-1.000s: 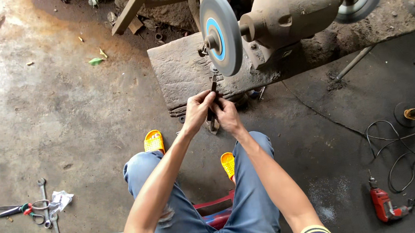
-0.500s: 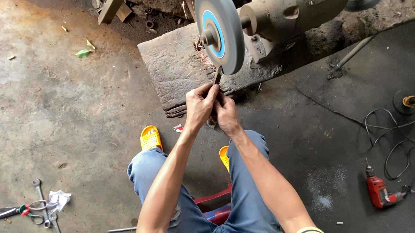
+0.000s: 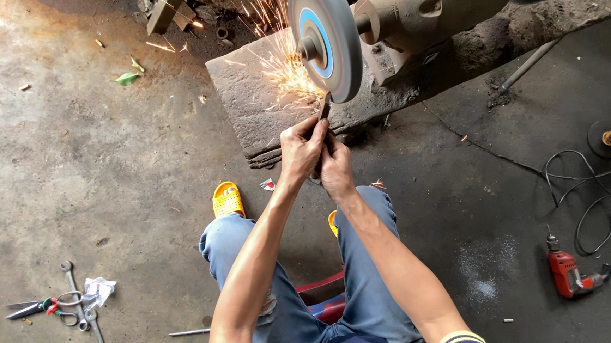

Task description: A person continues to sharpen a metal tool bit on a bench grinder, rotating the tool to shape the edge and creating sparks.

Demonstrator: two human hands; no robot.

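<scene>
Outdoors, both hands [image 3: 316, 157] pinch a metal piece [image 3: 324, 109] over stained concrete floor [image 3: 71, 157].

The grinding wheel [image 3: 325, 36] sits at the top of the view, mounted on the left end of the motor [image 3: 437, 8], which rests on a stone slab [image 3: 259, 104] on the floor [image 3: 92, 149]. Both hands meet just below the wheel: the left hand [image 3: 303, 149] beside the right hand [image 3: 335, 168], touching, with a thin metal piece [image 3: 324, 109] between them reaching up to the wheel's lower edge. Sparks [image 3: 281, 60] fly left over the slab. Wrenches [image 3: 81, 312] and what may be pliers [image 3: 34, 307] lie far left on the floor. A drill [image 3: 570, 275] lies far right, below a loose cable [image 3: 590, 196].
</scene>
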